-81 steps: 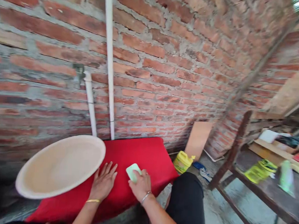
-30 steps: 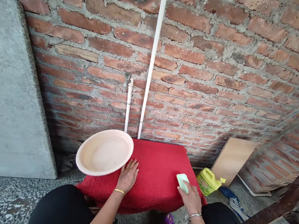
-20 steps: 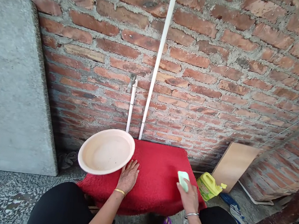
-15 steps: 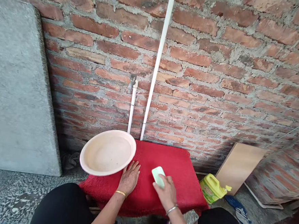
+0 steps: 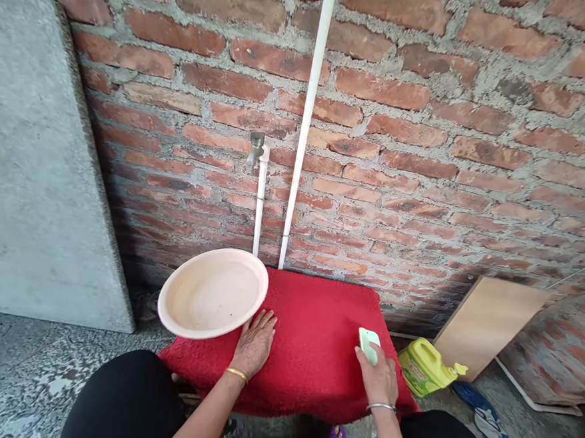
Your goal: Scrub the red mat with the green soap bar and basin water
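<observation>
A red cloth (image 5: 319,328) with a fuzzy edge covers a low table or stand in front of me. My left hand (image 5: 255,343) lies flat on its left part, fingers stretched out, the fingertips close against the rim of a pale pink basin (image 5: 212,293). The basin sits at the cloth's back left corner and holds no visible water. Over the right side of the cloth, my right hand (image 5: 380,378) is closed around a pale green scrub brush (image 5: 368,338). Its smooth back faces up; the underside is hidden against the cloth.
A yellow jug (image 5: 425,368) stands on the floor to the right, near blue-and-white slippers (image 5: 484,416) and a leaning board (image 5: 490,319). Behind are a brick wall, a white pipe (image 5: 306,126) and a tap (image 5: 256,150). A grey slab (image 5: 51,162) leans at left.
My right hand has slid the scrub brush rightward over the cloth, towards its right edge. My left hand stays in place beside the basin. The view has shifted slightly.
</observation>
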The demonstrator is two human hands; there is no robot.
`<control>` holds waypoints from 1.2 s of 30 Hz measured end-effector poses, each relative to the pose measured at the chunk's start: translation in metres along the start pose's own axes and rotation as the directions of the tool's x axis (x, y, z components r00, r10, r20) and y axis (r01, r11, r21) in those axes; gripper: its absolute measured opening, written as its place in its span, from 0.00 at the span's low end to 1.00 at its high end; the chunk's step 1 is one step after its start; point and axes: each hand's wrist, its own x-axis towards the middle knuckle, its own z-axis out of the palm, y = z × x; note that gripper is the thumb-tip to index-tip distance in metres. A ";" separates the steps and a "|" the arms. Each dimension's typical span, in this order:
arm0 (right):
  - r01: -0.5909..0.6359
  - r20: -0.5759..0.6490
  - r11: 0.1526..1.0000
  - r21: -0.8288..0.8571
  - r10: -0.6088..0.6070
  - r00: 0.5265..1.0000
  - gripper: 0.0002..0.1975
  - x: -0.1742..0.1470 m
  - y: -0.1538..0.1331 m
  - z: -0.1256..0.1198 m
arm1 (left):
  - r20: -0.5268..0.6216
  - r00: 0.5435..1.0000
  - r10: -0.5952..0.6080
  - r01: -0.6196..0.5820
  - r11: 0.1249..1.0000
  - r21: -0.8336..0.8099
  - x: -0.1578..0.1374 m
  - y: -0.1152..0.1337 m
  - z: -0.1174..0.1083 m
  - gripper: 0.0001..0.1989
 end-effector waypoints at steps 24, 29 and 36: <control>0.268 0.035 0.931 0.250 -0.285 0.958 0.23 -0.029 -0.045 0.003 | 0.007 1.000 -0.005 0.005 1.000 0.009 0.000 0.005 -0.006 0.22; 0.604 0.110 0.780 0.162 -0.622 0.775 0.19 -0.073 -0.116 0.027 | -0.003 0.999 -0.054 0.054 0.998 0.011 -0.001 0.005 -0.006 0.24; 0.198 0.034 0.979 -0.052 -0.196 0.980 0.25 0.007 -0.016 0.005 | 0.035 0.996 -0.087 0.088 0.996 -0.021 -0.001 0.009 -0.006 0.23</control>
